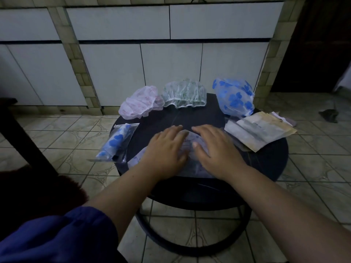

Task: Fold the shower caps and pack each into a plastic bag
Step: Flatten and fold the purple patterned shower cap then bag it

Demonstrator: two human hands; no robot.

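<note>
Pressing flat with straight fingers, the left hand and right hand rest on a translucent shower cap on the round black table. Left of them, a plastic bag holds a folded blue-heart cap.

Shower caps and bags on my round black table

Under my flat palms lies a pale translucent cap, spread flat at the near edge. At the far rim sit three puffed caps: pink, green-speckled, blue-hearted. To my left, a blue-hearted cap lies rolled inside a clear bag. A stack of empty bags rests at my right.
</note>
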